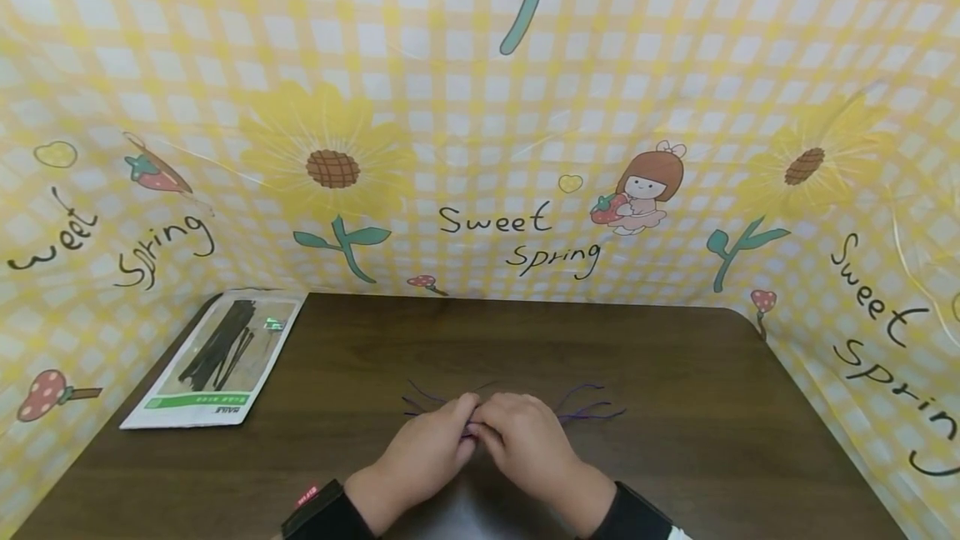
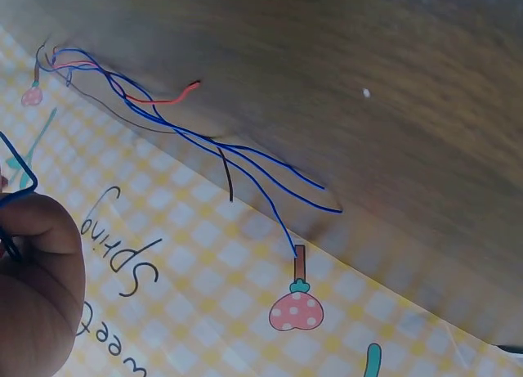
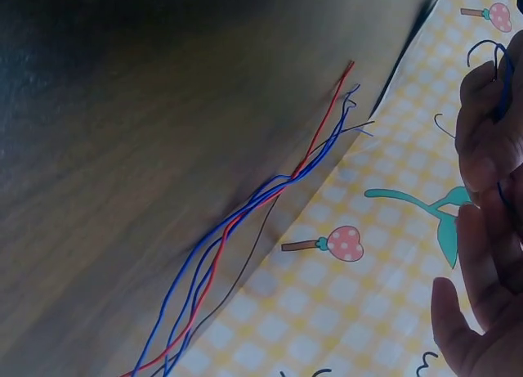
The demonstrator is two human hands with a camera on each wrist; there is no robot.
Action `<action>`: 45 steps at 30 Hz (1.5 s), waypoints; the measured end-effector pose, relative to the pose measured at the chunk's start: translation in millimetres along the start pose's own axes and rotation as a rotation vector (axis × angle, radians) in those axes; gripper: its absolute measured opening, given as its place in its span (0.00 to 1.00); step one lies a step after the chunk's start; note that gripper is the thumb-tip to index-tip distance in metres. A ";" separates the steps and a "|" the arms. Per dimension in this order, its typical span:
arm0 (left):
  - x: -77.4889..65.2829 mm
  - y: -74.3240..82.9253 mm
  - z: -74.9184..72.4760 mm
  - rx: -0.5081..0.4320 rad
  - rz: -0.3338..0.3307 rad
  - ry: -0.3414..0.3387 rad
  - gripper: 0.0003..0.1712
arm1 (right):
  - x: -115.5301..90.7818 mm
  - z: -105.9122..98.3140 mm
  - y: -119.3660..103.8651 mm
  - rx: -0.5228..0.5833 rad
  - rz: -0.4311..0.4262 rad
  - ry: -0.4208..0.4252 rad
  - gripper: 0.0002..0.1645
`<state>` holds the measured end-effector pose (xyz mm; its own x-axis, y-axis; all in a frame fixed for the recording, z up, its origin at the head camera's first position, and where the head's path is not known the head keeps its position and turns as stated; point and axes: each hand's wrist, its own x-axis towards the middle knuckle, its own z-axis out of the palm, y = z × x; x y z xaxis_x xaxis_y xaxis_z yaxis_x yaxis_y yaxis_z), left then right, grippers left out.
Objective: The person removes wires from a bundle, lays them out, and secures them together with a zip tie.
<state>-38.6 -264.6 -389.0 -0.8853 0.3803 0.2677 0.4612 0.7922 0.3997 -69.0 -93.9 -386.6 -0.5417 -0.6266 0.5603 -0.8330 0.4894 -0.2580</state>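
Both hands meet over the middle of the table in the head view. My left hand (image 1: 427, 444) pinches a thin blue wire (image 2: 29, 174), which bends up above the fingers in the left wrist view. Fingertips of my right hand (image 1: 528, 440) pinch it too, close beside the left ones. The right wrist view shows the blue wire (image 3: 500, 91) curving out of the fingers. Beyond the hands lies a loose bundle of blue wires (image 2: 176, 129) with a red wire (image 3: 320, 127) and a thin dark wire (image 3: 253, 250) among them. The hands hide the bundle's middle in the head view.
A white packet (image 1: 198, 413) with a green band lies at the table's back left. The dark wooden table (image 1: 525, 340) is bordered at its back and sides by a yellow checked sheet (image 1: 465, 132) printed with flowers and lettering.
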 end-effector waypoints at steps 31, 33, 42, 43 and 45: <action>-5.7 -10.5 -2.6 0.150 0.089 -0.031 0.12 | -19.9 -19.4 20.5 0.143 0.454 -0.038 0.08; -5.7 -12.1 -3.8 0.138 0.060 -0.033 0.12 | -21.5 -23.5 22.2 0.145 0.457 -0.059 0.06; -6.3 -18.1 -5.1 0.146 0.015 -0.015 0.12 | -30.5 -37.7 31.2 -0.109 0.296 -0.128 0.04; -7.0 -18.9 -5.3 0.157 0.012 -0.010 0.12 | -31.3 -39.1 32.9 -0.125 0.299 -0.121 0.04; -8.8 -20.9 -5.9 0.187 0.008 0.002 0.13 | -33.1 -42.3 36.7 -0.141 0.320 -0.107 0.05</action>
<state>-40.0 -287.3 -394.5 -0.8815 0.3857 0.2723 0.4485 0.8642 0.2278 -76.9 -29.5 -381.4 -0.7871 -0.4848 0.3813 -0.6001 0.7449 -0.2915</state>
